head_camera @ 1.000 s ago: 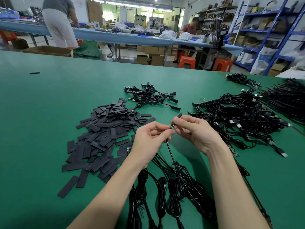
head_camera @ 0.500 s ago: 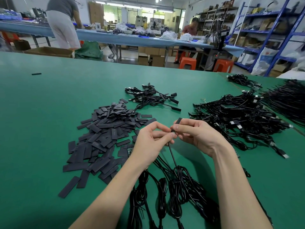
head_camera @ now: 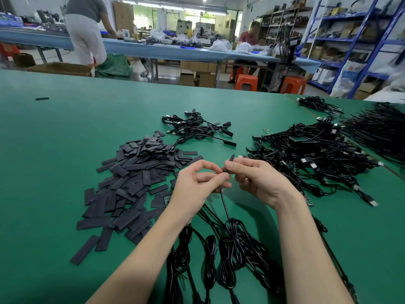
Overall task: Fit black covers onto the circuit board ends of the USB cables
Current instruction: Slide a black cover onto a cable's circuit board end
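Pointing up and away, black cover (head_camera: pixel 231 158) pinched by both hands (head_camera: pixel 228 183).

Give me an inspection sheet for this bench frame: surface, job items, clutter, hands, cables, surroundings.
Surface: green table, flat, one loose black piece far left.
Job's things: pile of black covers left of the hands; black cover sticking up from the held cable end.
Clutter: small yellow loop near the right heap.
Hands: left hand pinches the cable just below the cover; right hand pinches the cover.
Cables: held cable runs down to coiled bundles near the forearms; small covered batch ahead; big heap to the right.
Surroundings: blue bench, two people, orange stools, blue shelving.
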{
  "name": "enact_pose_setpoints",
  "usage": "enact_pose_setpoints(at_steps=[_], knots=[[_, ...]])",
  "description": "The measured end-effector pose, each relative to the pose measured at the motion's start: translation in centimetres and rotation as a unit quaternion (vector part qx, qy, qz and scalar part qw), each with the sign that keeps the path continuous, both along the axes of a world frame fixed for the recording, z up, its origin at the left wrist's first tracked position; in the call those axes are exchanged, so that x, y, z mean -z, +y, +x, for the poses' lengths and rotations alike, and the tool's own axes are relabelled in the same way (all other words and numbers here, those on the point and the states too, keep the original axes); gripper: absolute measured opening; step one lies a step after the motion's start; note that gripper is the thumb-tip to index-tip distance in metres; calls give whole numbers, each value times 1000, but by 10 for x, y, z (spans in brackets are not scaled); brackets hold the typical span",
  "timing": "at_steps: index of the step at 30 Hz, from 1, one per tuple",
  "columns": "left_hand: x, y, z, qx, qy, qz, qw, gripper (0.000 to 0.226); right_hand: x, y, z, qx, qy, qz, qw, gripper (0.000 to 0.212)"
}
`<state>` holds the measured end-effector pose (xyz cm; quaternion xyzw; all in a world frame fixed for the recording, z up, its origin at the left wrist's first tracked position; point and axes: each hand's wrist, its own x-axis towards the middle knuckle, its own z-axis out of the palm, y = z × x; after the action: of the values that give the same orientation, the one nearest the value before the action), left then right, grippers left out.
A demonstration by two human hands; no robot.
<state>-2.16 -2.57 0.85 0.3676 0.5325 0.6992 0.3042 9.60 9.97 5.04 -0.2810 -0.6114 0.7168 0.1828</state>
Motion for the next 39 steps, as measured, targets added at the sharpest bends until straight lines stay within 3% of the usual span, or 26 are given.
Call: enact_pose_setpoints(at_steps=[8, 15, 23, 31, 39], knots=[[-5, -2, 1, 23, -49, 20, 998, 18, 3, 5, 0, -14, 11, -28, 999, 40], [-3, -2, 1, 34, -57, 18, 998, 15, 2, 5, 2, -43, 4, -36, 998, 35], [-2, -2, 0, 30, -60, 16, 998, 15, 2, 3, 2, -54, -6, -35, 998, 17], [-2, -1, 0, 19, -66, 30, 997, 16, 3, -2, -2, -42, 81, 4, 996, 49], [-3, -1, 1, 14, -79, 36, 996, 22, -1, -6, -3, -22, 110, 29, 993, 47]])
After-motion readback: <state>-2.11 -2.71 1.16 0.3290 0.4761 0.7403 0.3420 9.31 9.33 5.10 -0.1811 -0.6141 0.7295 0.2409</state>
